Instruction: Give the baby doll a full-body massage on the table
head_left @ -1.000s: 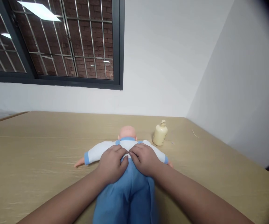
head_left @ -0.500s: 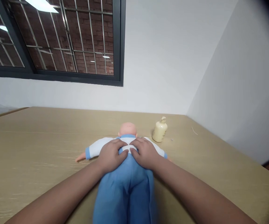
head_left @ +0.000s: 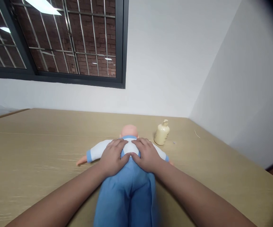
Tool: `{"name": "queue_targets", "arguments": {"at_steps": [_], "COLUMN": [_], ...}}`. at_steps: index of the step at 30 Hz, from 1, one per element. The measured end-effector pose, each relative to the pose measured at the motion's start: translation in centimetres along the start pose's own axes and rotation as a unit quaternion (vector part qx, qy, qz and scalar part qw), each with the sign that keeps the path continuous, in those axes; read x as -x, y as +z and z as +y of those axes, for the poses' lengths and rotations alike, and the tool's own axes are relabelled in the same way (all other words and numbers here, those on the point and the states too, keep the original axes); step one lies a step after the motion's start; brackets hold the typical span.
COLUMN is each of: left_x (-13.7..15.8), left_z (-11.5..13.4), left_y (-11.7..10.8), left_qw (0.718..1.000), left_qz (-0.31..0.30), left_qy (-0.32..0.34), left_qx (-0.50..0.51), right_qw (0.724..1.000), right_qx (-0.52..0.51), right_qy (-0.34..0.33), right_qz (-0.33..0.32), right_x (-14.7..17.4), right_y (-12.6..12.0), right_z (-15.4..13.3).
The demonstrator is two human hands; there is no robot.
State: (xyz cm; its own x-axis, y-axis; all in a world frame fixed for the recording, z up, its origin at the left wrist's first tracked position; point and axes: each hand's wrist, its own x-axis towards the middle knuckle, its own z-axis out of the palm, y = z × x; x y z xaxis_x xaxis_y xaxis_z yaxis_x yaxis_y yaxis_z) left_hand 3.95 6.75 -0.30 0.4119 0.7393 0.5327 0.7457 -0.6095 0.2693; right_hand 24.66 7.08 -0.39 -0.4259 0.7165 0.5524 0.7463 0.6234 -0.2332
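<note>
A baby doll in a white top with blue trim and blue trousers lies face down, its head away from me and its arms stretched out to both sides. My left hand rests flat on the left side of its back, fingers extended. On the right side of the back, my right hand lies open in the same way. The two thumbs nearly meet over the middle of the back. Neither hand grips anything. The doll's feet are out of view.
The doll lies on a wood-coloured table. A cream pump bottle stands right of the doll's head. Farther right lies a thin pale strand. White walls border the back and right, with a barred window at upper left.
My fingertips have moved apart, outward over the doll's back, uncovering more of the white top between them. My thumbs have come closer together. The doll and bottle stay in place.
</note>
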Motion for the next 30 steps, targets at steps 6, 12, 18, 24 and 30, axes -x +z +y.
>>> {"name": "queue_targets", "arguments": {"at_steps": [6, 12, 18, 24, 30], "left_x": [-0.7, 0.2, -0.6, -0.8, 0.2], "left_z": [0.6, 0.0, 0.1, -0.1, -0.6], "left_y": [-1.0, -0.1, -1.0, -1.7, -0.6], "left_qw": [0.998, 1.0, 0.997, 0.996, 0.998], "left_qz": [-0.048, -0.009, -0.071, -0.09, -0.052], "left_qy": [0.007, -0.001, 0.004, 0.021, -0.023], "left_qx": [0.027, -0.006, -0.001, 0.013, -0.016], "right_qw": [0.998, 1.0, 0.998, 0.996, 0.998], "right_qx": [-0.014, 0.003, -0.016, -0.039, -0.005], "right_qy": [-0.002, 0.013, 0.024, 0.022, 0.066], "right_qz": [-0.058, -0.005, -0.056, -0.077, -0.02], "right_x": [-0.5, 0.3, 0.0, 0.0, 0.6], "right_y": [-0.5, 0.3, -0.2, -0.7, 0.4], "right_z": [0.4, 0.4, 0.5, 0.5, 0.7]}}
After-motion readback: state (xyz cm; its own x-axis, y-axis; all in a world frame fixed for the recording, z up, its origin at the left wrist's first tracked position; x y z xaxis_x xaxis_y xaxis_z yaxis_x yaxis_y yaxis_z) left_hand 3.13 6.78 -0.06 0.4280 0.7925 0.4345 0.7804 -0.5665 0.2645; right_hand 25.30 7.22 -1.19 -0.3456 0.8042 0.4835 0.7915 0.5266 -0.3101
